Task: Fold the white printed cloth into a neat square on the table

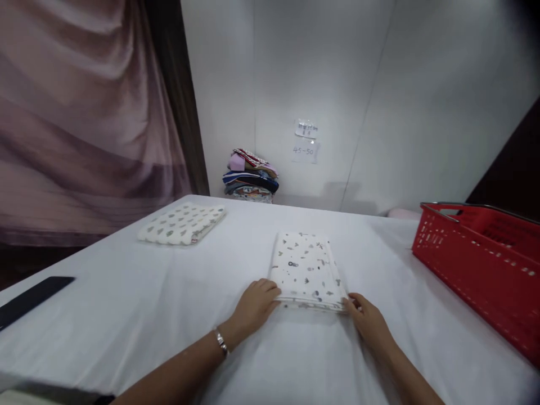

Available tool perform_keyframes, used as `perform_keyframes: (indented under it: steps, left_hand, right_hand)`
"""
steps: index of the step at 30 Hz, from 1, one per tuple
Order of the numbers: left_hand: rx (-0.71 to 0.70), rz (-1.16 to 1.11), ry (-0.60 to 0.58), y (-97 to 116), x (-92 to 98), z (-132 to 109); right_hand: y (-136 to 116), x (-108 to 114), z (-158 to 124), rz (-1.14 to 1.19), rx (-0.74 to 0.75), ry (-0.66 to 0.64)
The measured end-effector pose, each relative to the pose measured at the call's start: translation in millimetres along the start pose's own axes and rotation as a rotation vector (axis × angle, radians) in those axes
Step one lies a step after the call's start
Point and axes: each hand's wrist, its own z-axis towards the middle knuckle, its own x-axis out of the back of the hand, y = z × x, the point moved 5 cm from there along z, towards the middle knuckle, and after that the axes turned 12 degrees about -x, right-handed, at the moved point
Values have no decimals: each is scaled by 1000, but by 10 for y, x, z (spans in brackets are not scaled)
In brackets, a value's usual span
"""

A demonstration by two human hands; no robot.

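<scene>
Hanging at the far left, a pinkish curtain (88,95) is draping beside the white-covered table (189,320). Below it, a dark slab (36,299) is lying flat near the table's left edge. Further right, towards the back, a cream bundle (183,224) is resting, folded and patterned. Next I am seeing, from my remote seat, the left hand (257,304), with a silvery bracelet (221,342) circling its wrist. Its fingers and thumb are closing on the near left corner of the cloth. Behind the table, a stack of clothes (251,177) is standing against the wall (270,73).

At the middle of the table, the cloth (306,267), white with small dark prints, is lying folded flat. It is extending forward from both hands, its long axis, as I am judging it, running away from them; its layered near edge is spanning the gap between them. Above it, two notes (306,143) are hanging on the wall, the lower reading 45-50.

The right hand (367,320) is pinching the near right corner, so neither hand is nearer; both are touching. At the far right, a red basket (481,275) is sitting well apart.
</scene>
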Motion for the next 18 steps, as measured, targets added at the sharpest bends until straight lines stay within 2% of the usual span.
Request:
perform_keyframes:
  steps: [2, 5, 9, 14, 18]
  left_hand:
    - [90, -42, 17, -103, 52, -172]
    - [310, -205, 68, -211, 34, -310]
    - [578, -429, 129, -294, -46, -245]
    - [645, -436, 106, -295, -141, 7]
    - [640, -408, 148, -310, -240, 98]
  right_hand:
    - [-35, -2, 46, -24, 28, -65]
    - [-89, -10, 126, -78, 32, -186]
    - [-145, 3, 201, -138, 12, -227]
    - [-207, 35, 192, -146, -2, -223]
    - [-228, 51, 168, -152, -43, -237]
